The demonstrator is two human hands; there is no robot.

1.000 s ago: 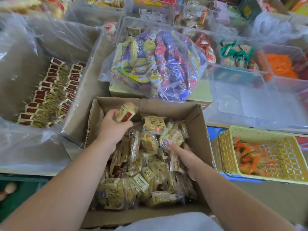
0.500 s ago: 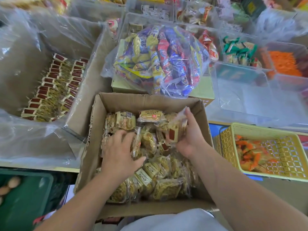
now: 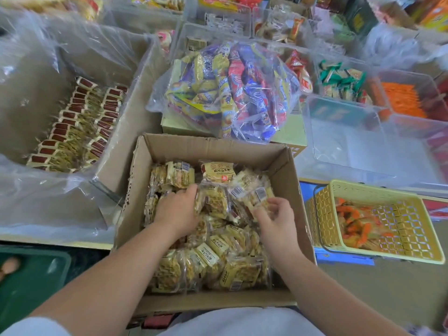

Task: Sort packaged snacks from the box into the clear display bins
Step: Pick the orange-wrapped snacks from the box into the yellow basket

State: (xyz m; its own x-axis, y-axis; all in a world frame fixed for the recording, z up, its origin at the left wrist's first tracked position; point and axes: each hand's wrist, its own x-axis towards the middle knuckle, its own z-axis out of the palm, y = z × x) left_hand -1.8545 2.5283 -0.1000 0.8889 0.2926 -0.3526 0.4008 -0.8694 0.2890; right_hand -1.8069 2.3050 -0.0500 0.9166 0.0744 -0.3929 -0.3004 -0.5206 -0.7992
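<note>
An open cardboard box (image 3: pixel 208 142) in front of me is filled with several yellow snack packets (image 3: pixel 218 258). Both my hands are down inside it. My left hand (image 3: pixel 178 212) lies palm down on the pile, its fingers curled into the packets near the middle and its thumb against one. My right hand (image 3: pixel 275 220) is at the box's right side, fingers curled round a clear-wrapped packet (image 3: pixel 254 198) lifted slightly off the pile. To the left, a plastic-lined box (image 3: pixel 126 132) holds neat rows of red-labelled packets (image 3: pixel 72 127). A clear bin (image 3: pixel 363 151) stands at the right.
A clear bag of mixed blue, yellow and red snacks (image 3: pixel 230 93) sits on a carton behind the box. A yellow basket (image 3: pixel 378 195) with orange packets is at the right. More clear bins of snacks line the back. A green crate (image 3: pixel 31 275) is at lower left.
My right hand came down from the box's right rim into the pile with a packet. My left hand stayed in the pile, shifting a little toward the middle.
</note>
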